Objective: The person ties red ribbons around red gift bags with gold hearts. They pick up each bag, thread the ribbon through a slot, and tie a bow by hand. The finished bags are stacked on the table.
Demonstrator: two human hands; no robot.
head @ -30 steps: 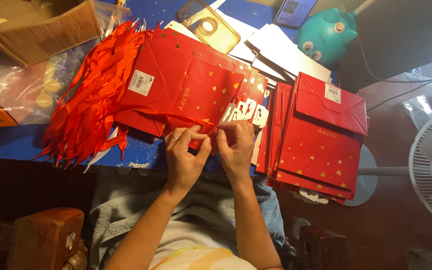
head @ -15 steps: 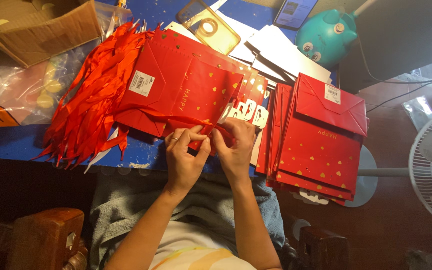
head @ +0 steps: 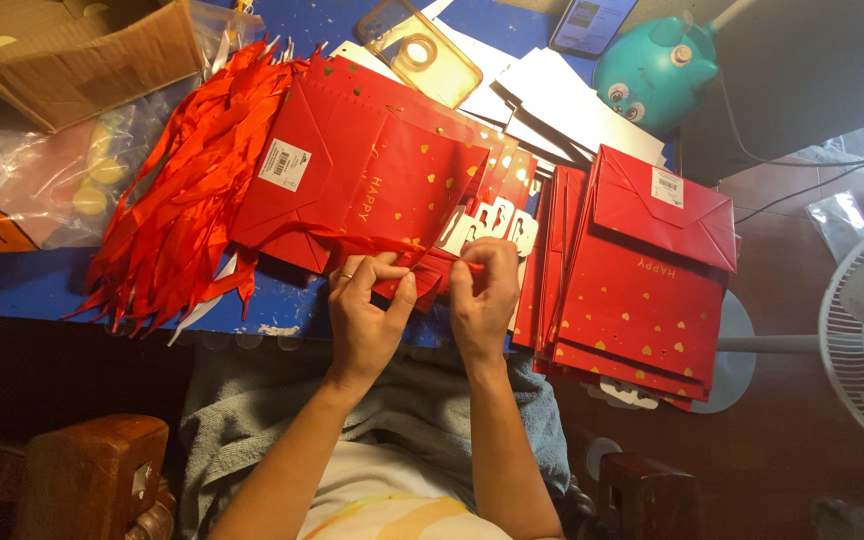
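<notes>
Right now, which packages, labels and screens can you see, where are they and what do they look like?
Flat red bag: under both hands, gold hearts.
White label: on that bag's flap, rectangular.
Bag stack: right of the hands, red, with a small white label.
Cardboard box: top left, brown, open.
Phone: top edge, screen lit.
Plastic bags: left, clear.

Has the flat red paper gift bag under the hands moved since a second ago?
No. The flat red paper gift bag lies in the same place against the teal round toy and the cardboard box.
</notes>
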